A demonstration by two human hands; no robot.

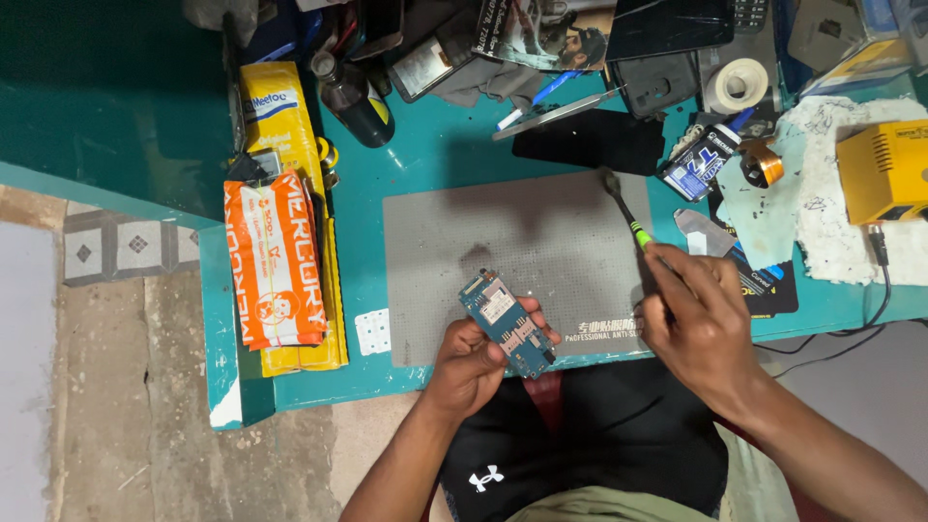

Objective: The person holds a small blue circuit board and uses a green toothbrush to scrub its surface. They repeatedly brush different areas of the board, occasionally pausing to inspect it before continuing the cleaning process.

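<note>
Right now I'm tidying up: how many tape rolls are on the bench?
2: a white roll at the back right, and a copper-coloured roll just in front of it. The clutter may hide more.

Even bright light, soft shadows, sharp focus

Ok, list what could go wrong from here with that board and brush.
The left hand pinches the blue circuit board out past the grey mat, near the table edge; a slip could drop it. The right hand holds the brush near a small bottle, which a sweep could tip.
</note>
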